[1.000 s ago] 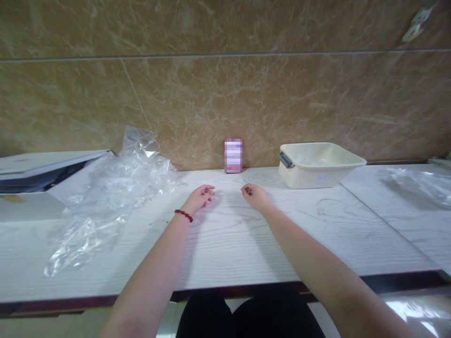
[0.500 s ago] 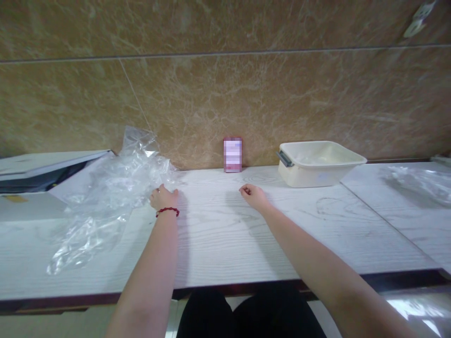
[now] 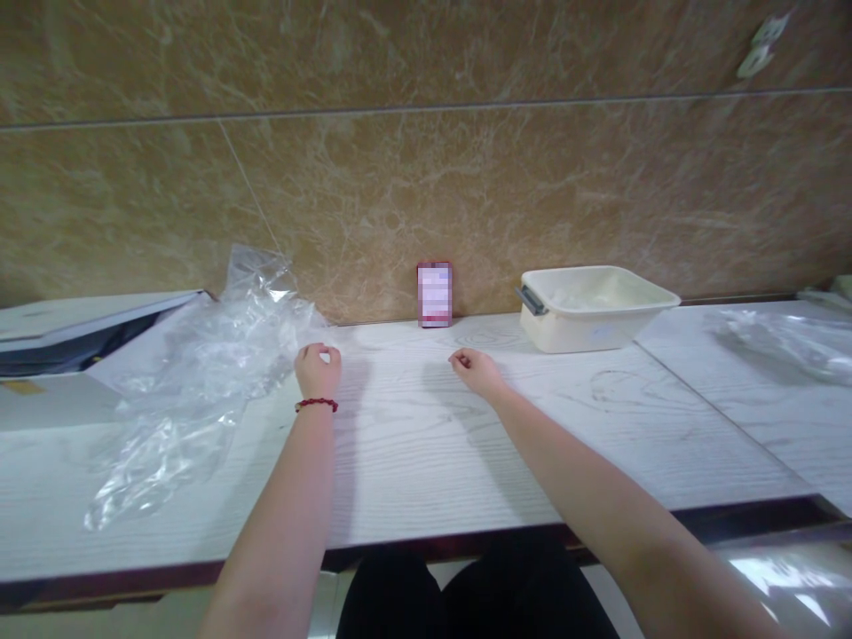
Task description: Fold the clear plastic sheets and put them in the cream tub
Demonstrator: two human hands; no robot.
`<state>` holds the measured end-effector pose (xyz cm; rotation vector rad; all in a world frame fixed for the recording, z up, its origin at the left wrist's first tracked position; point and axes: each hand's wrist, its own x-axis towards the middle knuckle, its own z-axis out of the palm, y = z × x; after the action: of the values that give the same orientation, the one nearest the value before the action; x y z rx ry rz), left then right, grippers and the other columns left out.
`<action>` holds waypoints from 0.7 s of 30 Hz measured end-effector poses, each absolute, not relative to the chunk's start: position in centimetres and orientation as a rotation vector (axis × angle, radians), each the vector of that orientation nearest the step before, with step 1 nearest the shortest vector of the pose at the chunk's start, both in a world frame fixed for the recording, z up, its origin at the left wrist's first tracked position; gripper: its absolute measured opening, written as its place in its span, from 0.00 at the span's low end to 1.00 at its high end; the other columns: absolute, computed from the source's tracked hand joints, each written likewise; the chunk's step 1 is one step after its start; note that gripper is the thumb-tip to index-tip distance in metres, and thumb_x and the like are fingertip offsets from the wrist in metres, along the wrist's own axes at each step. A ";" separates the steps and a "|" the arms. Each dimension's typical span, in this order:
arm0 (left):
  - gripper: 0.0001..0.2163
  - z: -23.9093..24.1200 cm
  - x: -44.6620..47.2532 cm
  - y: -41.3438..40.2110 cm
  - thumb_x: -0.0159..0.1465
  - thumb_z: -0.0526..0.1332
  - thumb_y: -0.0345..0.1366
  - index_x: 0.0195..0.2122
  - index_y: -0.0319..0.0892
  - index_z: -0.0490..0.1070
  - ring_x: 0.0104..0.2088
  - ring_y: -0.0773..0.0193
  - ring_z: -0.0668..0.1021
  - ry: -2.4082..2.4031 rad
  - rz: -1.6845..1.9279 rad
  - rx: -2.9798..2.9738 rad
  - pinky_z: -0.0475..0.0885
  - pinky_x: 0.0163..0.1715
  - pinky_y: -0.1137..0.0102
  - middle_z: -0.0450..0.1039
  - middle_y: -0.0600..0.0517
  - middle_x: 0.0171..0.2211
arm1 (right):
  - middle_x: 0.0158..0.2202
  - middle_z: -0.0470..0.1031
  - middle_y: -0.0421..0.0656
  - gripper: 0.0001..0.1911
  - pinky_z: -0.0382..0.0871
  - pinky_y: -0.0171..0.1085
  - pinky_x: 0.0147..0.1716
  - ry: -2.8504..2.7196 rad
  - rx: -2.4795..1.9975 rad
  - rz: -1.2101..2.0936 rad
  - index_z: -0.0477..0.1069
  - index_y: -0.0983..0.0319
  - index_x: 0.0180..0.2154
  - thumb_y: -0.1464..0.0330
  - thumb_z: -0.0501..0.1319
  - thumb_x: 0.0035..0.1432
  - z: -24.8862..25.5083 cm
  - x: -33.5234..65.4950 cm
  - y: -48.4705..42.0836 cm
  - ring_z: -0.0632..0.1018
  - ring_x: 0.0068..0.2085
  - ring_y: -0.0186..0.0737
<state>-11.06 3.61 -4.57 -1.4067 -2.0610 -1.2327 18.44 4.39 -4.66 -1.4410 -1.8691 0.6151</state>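
Film [image 3: 200, 355], clear, crinkled, heaped beside a white box [image 3: 59, 404]; my left hand [image 3: 318, 371], shifted from mid-table, is now within its reach, fingers curled, any hold untellable. My right hand [image 3: 477, 373], unmoved, loosely closed, nothing visible inside: over wood-grained tabletop [image 3: 399, 461], near a smooth cream tub [image 3: 576, 334].

No words or numbers can be read. At 12 o'clock, a small upright red-edged panel [image 3: 435, 295] shows only blurred blocks; at 1 o'clock, a faint bluish mark on the cream bin [image 3: 565, 334] is illegible.
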 end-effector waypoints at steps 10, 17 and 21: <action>0.02 -3.0 -7.9 2.7 0.50 0.53 0.32 0.24 0.40 0.63 0.34 0.62 0.72 -1.827 -1.405 -1.797 0.66 0.37 0.68 0.71 0.49 0.30 | 0.23 0.69 0.38 0.08 0.61 0.30 0.27 -1.902 -1.281 0.528 0.68 0.61 0.31 0.66 0.53 0.50 -4.5 17.6 3.8 0.69 0.25 0.30; 0.04 -2.0 -2.6 0.3 0.53 0.54 0.35 0.27 0.41 0.64 0.28 0.67 0.74 -1.861 -1.341 -2.352 0.68 0.30 0.73 0.70 0.53 0.26 | 0.38 0.68 0.43 0.23 0.64 0.35 0.36 -2.000 -1.077 0.491 0.60 0.60 0.44 0.61 0.59 0.45 -4.8 16.6 2.3 0.69 0.39 0.35; 0.05 -1.9 0.0 -1.1 0.54 0.53 0.37 0.28 0.42 0.63 0.28 0.68 0.74 -1.772 -1.362 -2.612 0.69 0.30 0.73 0.70 0.53 0.26 | 0.43 0.66 0.45 0.30 0.62 0.39 0.41 -2.049 -1.114 0.457 0.57 0.59 0.48 0.61 0.61 0.42 -4.5 16.3 1.6 0.67 0.44 0.38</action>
<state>0.01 -1.09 -1.92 -2.6120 -1.7720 -1.3620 16.33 1.58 -4.48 -1.1142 -2.0491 0.4571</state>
